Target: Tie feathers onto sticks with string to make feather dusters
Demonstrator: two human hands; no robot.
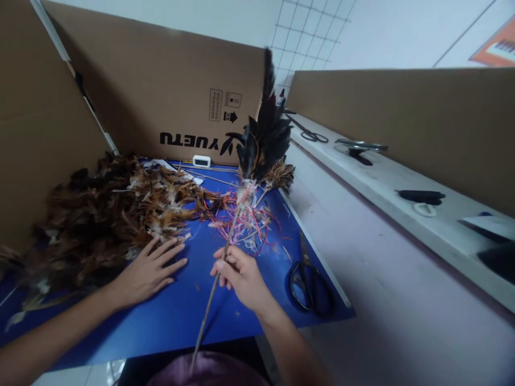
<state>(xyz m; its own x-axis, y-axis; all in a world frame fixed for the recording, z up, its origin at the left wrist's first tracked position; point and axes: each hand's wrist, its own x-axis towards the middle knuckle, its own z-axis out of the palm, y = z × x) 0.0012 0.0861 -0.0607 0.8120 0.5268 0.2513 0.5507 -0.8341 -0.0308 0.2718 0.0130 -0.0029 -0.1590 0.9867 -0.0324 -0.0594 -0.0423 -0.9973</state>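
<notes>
My right hand [237,273] is closed round a thin stick, the handle of a feather duster [263,136]. Dark feathers fan out at its far end, bound with pinkish cord below them. The stick runs tilted from my lap up over the table. My left hand [151,268] lies flat with fingers spread at the edge of a big heap of brown feathers [108,209]. Beneath the duster's head is a tangle of pink and red string [257,230] with feather scraps. Behind it shows a bunch of lighter brown feathers [280,176].
Black-handled scissors [308,287] lie at the right edge of the blue tabletop [169,327]. A small white digital device [201,161] stands before the cardboard wall [161,80]. On the white ledge [378,177] to the right rest more scissors [314,135] and other tools.
</notes>
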